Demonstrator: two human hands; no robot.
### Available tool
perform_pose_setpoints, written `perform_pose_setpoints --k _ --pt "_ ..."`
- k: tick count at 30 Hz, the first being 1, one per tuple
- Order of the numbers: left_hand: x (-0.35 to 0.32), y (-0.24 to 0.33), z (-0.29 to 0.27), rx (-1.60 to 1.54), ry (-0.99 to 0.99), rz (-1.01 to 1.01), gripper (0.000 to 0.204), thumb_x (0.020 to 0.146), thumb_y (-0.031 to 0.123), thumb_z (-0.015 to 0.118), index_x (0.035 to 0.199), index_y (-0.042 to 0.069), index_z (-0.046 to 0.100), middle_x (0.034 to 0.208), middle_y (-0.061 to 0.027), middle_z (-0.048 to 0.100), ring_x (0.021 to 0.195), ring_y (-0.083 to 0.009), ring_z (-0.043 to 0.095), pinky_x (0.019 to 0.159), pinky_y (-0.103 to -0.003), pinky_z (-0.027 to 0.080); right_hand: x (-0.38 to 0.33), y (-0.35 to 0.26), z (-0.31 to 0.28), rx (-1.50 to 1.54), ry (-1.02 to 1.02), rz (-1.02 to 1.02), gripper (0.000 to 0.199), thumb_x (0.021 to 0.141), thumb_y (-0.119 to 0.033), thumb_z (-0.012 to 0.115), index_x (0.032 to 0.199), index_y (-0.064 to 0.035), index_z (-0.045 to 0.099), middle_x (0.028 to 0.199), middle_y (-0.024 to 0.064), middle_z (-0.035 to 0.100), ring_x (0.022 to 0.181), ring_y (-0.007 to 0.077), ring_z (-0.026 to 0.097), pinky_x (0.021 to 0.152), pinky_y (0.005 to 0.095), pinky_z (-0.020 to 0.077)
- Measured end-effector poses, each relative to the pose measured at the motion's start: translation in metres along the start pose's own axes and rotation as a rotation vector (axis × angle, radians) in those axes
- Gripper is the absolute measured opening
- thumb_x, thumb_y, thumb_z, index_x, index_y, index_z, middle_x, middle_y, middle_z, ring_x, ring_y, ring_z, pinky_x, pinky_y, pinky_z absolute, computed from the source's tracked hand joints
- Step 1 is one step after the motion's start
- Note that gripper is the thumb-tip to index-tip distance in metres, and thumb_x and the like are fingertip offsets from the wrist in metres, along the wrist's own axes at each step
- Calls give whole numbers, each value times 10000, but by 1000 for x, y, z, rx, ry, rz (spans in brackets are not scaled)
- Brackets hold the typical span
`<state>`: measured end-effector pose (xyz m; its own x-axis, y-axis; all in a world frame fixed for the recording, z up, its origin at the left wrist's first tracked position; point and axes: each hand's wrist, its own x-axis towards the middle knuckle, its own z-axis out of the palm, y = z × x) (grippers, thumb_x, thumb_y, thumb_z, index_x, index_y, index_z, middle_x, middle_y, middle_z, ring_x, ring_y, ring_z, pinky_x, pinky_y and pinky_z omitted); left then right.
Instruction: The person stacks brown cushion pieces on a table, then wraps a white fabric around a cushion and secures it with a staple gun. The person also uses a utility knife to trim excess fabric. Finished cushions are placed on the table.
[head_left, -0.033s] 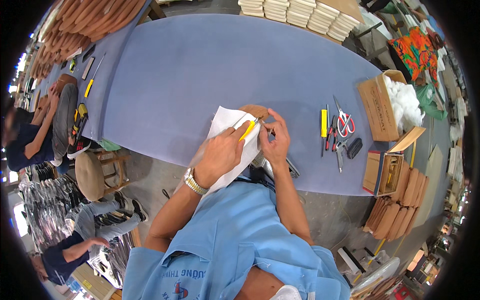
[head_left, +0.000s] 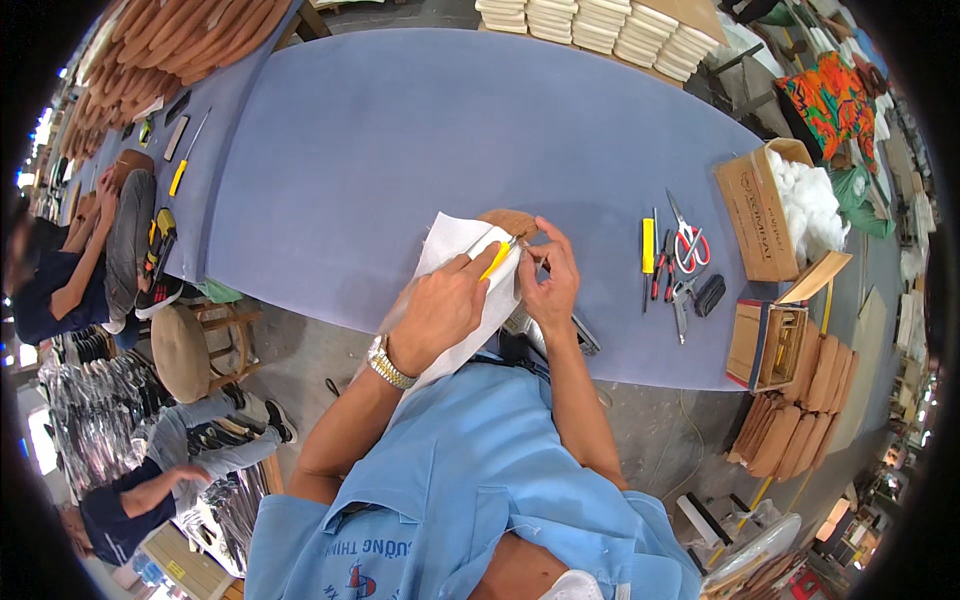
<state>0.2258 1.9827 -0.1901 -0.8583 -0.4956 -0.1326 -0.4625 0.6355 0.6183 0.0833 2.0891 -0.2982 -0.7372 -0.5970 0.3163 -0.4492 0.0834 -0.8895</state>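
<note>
My left hand (head_left: 440, 308) wraps around a yellow-handled tool (head_left: 495, 261), which looks like a screwdriver. Its thin dark metal tip points up and right, at the edge of a piece with white cloth (head_left: 450, 240) over a brown part (head_left: 508, 220). The palm also presses on the white cloth, which slopes down towards my lap. My right hand (head_left: 550, 285) is closed at the thumb and index finger, pinching the brown and white edge beside the tool tip. Exactly what lies between those fingertips is mostly hidden.
On the blue table (head_left: 350, 150) at right lie a yellow-handled tool (head_left: 648, 247), red-handled scissors (head_left: 688, 245), pliers (head_left: 664, 270) and a metal tool (head_left: 681, 312). A carton of white stuffing (head_left: 758, 220) stands beyond. Co-workers sit at left, one near a round stool (head_left: 180, 352).
My hands, the tool and the cloth keep the same place. The co-worker at the lower left has shifted an arm slightly.
</note>
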Motion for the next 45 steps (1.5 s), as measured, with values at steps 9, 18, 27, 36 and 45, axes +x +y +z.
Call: perform_pose_setpoints --k 9,18,27,36,45 --pt "7 -4 -12 -16 -89 20 458 964 122 597 1421 96 581 1046 -199 678 901 -390 671 782 -464 544 8 2 5 28 14 17 40 891 -7 639 919 -16 612 1347 251 634 1177 374 658 970 404 523" --pt "-1 -29 16 -234 144 125 495 959 87 627 1446 49 546 1193 -224 679 1025 -401 671 855 -439 540 2 -4 -8 -40 -56 -67 95 870 -54 697 955 -24 667 1414 241 590 1214 355 645 981 407 527" --pt "7 23 7 -210 317 247 663 905 23 649 1527 13 417 1197 -213 651 995 -384 633 865 -429 518 -7 -76 -41 78 -36 146 239 921 -196 732 1053 -3 687 940 133 685 742 222 674 660 338 541" --pt "7 23 13 -268 206 328 456 883 40 708 1328 -4 620 1233 -166 668 1146 -364 627 997 -448 489 -17 -74 -59 550 -17 410 322 1079 -275 495 1061 16 632 981 95 691 788 103 608 697 261 495" --pt "45 -28 33 3 324 280 470 852 54 747 1312 66 652 1275 -138 642 1125 -326 616 942 -406 519 -24 -75 -22 875 -154 757 432 1104 -309 452 1387 2 553 1152 94 659 910 152 692 775 298 604"
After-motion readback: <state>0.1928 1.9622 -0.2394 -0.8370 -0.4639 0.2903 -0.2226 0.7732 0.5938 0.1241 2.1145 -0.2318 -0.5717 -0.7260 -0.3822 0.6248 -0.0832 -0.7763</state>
